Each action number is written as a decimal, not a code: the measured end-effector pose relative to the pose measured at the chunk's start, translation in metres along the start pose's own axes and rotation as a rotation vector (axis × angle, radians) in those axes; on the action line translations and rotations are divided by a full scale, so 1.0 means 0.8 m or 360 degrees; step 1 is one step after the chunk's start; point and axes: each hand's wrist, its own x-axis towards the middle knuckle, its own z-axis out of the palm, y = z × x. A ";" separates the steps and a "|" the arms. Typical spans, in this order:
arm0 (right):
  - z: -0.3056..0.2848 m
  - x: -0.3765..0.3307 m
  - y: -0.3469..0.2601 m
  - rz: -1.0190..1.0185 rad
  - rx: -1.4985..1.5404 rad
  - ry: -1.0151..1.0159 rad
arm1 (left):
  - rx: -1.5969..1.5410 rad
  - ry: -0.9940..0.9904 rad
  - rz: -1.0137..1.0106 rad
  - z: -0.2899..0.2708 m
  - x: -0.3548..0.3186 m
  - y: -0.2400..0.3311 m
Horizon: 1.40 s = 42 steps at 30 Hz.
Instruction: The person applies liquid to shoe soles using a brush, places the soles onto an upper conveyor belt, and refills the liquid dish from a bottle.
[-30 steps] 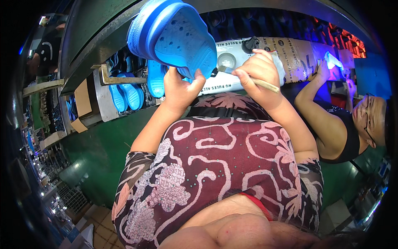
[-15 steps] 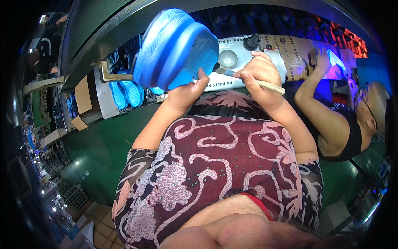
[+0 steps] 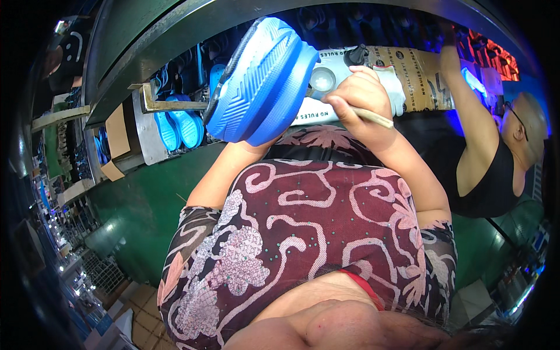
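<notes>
One tan cardboard panel (image 3: 118,131) stands at the left, next to a flat grey metal plate (image 3: 150,141). Right of the plate lie a pair of light-blue moulded shoes (image 3: 189,127), side by side, with an L-shaped, worn-looking bar (image 3: 175,106) crossing just above them.

Further right, a thick bright-blue moulded shoe with a chevron-ribbed side and a black edge (image 3: 259,87) is held up, tilted, in front of the bench, its ribbed side toward the camera. Below it is the person's left hand (image 3: 263,146), which carries the shoe; its fingers are hidden behind the shoe, so their exact grip cannot be told.

Just right of the shoe, a white sheet with dark lettering (image 3: 309,109) covers the bench. On it sits a small round grey container (image 3: 322,80), and beyond that a black cone-shaped object (image 3: 354,56).

The right hand (image 3: 363,100) is closed around a pale wooden-handled brush (image 3: 374,118). The handle points down to the right, and the brush's other end lies near the shoe's right edge; whether the two touch is unclear.

Right of the hand are a white fabric piece (image 3: 394,84) and brown printed wrapping (image 3: 420,87). At the far right, a co-worker in a black sleeveless top (image 3: 490,184) reaches upward beside a glowing blue-white strip (image 3: 473,81).
</notes>
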 end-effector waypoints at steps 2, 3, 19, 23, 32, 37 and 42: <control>-0.001 0.000 -0.003 -0.0010 -0.0031 -0.0020 | -0.0003 0.0017 0.0001 0.002 0.000 -0.004; -0.006 0.000 -0.005 -0.0009 -0.0060 -0.0041 | -0.0011 0.0034 0.0004 0.004 0.000 -0.006; -0.062 -0.083 0.008 0.0586 -0.0303 0.0395 | -0.1998 -0.1188 -0.1101 -0.029 0.125 0.016; -0.060 -0.097 0.006 0.0738 -0.0369 0.0665 | -0.2362 -0.1659 -0.0598 0.073 0.270 0.039; -0.059 -0.104 0.016 0.0794 -0.0384 0.0685 | -0.2778 -0.0530 -0.0985 0.155 0.374 0.067; -0.058 -0.113 0.008 0.0698 -0.0350 0.0660 | -0.1414 -0.0787 -0.0439 0.092 0.159 -0.061; -0.045 -0.096 0.021 0.0614 -0.0231 0.0640 | 0.0336 0.0027 -0.0769 -0.011 -0.097 -0.233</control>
